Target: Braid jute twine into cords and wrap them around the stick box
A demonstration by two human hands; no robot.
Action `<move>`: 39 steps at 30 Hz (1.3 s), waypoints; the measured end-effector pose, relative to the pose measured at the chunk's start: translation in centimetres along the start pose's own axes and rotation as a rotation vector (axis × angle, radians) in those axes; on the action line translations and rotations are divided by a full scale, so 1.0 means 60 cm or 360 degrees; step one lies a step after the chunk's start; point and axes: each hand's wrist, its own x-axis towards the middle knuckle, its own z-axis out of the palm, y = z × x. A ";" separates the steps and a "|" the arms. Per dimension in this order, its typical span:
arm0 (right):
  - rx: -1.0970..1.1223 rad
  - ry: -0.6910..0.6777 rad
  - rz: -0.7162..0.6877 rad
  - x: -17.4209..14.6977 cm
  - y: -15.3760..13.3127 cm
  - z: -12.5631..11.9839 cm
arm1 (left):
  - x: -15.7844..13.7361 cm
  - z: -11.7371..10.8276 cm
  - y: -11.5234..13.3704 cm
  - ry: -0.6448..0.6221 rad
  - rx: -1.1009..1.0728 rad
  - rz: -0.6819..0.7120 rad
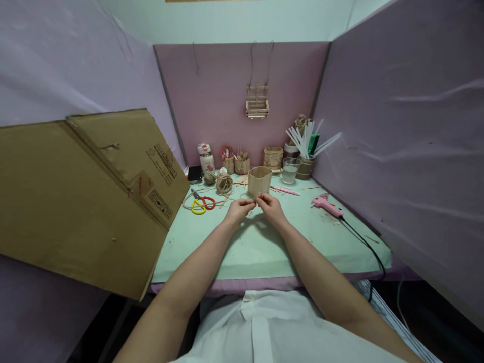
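Observation:
My left hand (239, 210) and my right hand (271, 207) meet fingertip to fingertip over the middle of the table. Both are closed in a pinch on what looks like a thin piece of twine (244, 195), mostly covered by the fingers. Just beyond them stands a wavy-rimmed cup of wooden sticks (259, 180), upright and open at the top. To the left lie a ball of twine (225, 184) and scissors (203, 202) with red and yellow handles. A pink pen (286, 190) rests right of the cup.
A pink glue gun (328, 205) lies at the right, its black cord running off the table edge. Behind are stick holders (242, 164), a clear cup of liquid (290, 171), white glue sticks (305, 138) and a bottle (206, 159). A cardboard sheet (94, 201) leans at left.

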 end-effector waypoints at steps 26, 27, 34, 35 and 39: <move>0.0142 0.0083 0.0185 0.005 0.000 -0.009 | 0.007 -0.003 0.000 0.0149 0.0376 0.0495; 0.0217 0.0080 0.0287 0.007 0.001 -0.010 | 0.005 -0.003 0.001 0.0130 0.0419 0.0542; 0.0564 -0.0076 0.0545 0.009 0.012 -0.011 | -0.003 0.003 0.002 -0.0008 0.0707 0.0786; 0.0603 -0.0041 0.0563 0.008 0.012 -0.011 | -0.003 0.003 0.002 -0.0024 0.0721 0.0787; 0.0679 0.0112 0.0666 0.008 0.013 -0.012 | -0.005 0.006 0.002 -0.0117 0.0660 0.0769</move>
